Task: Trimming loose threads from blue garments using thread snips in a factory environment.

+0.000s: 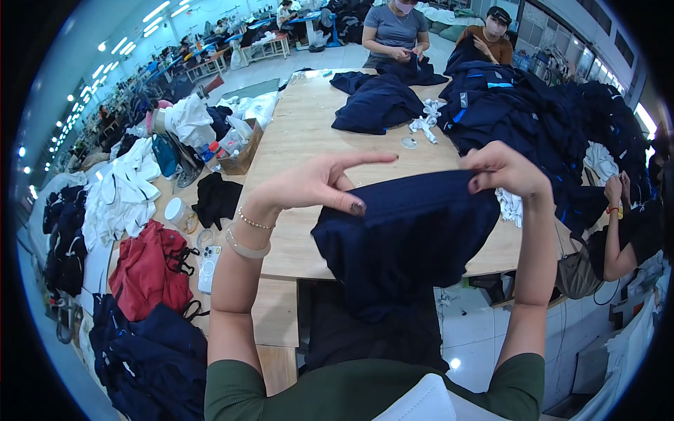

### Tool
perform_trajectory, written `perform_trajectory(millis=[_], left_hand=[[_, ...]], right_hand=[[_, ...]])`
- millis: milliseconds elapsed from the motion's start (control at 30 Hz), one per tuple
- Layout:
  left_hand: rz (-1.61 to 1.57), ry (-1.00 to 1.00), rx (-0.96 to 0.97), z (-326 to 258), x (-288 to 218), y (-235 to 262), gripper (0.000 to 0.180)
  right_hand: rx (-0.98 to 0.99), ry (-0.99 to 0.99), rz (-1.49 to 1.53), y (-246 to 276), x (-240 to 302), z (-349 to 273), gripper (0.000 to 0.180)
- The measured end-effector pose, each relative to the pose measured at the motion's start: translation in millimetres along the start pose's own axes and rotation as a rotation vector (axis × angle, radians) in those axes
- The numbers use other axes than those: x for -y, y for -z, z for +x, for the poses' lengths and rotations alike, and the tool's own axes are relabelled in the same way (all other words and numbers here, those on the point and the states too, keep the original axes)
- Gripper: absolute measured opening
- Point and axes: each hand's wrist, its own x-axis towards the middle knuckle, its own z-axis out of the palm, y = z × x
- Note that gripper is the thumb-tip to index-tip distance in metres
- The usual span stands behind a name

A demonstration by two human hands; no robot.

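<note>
From my station I logged the navy garment (414, 224) at frame centre, raised in front of the table (298, 133). The right hand (507, 168) pinched its upper edge; the left hand (302, 184) had thumb and forefinger spread, thumb over the cloth, contact unclear. I judged handling partway: piece not yet laid down. Whether the navy pile (502, 105), upper right, was finished or waiting, I couldn't tell.

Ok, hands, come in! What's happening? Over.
Right hand pinching navy cloth. Left hand: thumb against cloth, index finger outstretched. Cloth sagging between hands. Navy pile beyond, on table.
</note>
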Motion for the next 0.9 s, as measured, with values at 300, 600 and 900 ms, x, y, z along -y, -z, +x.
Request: perform_trajectory(millis=[300,600,900], left_hand=[[0.038,0.088,-0.084,-57.1,-8.3,27.6,0.026],[0.287,0.188,-0.255,-55.6,-8.8,42.7,0.016],[1.299,-0.156,-0.582,-39.4,181.1,-58.8,0.035]], right_hand=[[-0.467,-0.138,0.275,36.1,-14.3,-52.2,0.031],[-0.509,-0.093,0.085,36.5,-10.2,-37.0,0.016],[-0.436,-0.147,-0.809,-125.6,-130.3,-42.9,0.034]])
